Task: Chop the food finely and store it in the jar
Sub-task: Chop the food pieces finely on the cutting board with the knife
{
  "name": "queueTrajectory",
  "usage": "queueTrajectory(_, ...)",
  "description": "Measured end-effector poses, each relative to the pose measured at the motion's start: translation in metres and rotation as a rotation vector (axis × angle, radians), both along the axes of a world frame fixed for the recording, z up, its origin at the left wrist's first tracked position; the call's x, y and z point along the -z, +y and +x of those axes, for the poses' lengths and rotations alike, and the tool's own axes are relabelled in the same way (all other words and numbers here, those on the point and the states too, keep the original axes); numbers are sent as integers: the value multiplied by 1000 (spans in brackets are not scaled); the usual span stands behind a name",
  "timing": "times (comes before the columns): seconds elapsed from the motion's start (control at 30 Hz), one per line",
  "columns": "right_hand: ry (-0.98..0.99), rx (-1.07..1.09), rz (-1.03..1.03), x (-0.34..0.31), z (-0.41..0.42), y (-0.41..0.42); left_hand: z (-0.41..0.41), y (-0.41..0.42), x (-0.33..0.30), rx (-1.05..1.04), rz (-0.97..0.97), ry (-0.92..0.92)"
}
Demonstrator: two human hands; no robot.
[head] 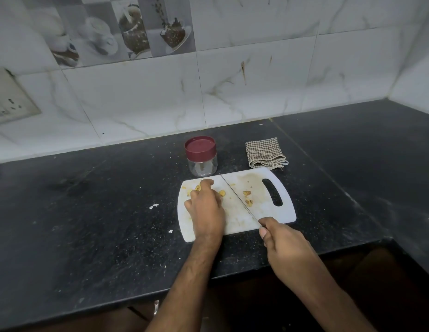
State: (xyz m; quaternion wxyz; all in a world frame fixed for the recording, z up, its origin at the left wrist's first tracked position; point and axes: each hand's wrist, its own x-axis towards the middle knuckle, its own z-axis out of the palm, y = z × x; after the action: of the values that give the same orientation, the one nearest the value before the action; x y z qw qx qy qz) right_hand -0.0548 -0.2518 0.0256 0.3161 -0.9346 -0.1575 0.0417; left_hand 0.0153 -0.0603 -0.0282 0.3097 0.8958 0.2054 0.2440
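A white cutting board (pixel 284 212) lies on the black counter, with small yellowish food pieces (pixel 247 197) scattered over it. My left hand (pixel 206 207) rests on the board's left half, fingers curled over some of the pieces (pixel 197 188). My right hand (pixel 284 245) grips the handle of a thin knife (pixel 237 197) at the board's near right edge. The blade slants across the board toward the far left, between the two groups of pieces. Just behind the board stands a clear jar (pixel 202 164) closed with a dark red lid (pixel 200 147).
A folded checked cloth (pixel 265 153) lies behind the board's right corner. The black counter (pixel 88 224) reaches the tiled wall at the back and right. Its front edge runs just below my wrists. White scraps (pixel 154 206) lie left of the board.
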Motion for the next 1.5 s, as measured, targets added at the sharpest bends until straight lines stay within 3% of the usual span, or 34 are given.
queueTrajectory(0.17,-17,15,10,-3,0,-11,-6,-6,-2,139,13,-49)
queueTrajectory(0.53,-18,35,21,-5,-1,-21,0,-34,-6,214,-258,-52)
queueTrajectory(0.83,-16,40,22,-4,1,-27,4,-25,-14,108,-121,-116)
queueTrajectory(1.0,-2,-11,8,0,-1,-18,7,4,-18,73,119,74)
queueTrajectory(1.5,-1,-49,-16,-3,-3,-13,-19,6,-24,91,116,60)
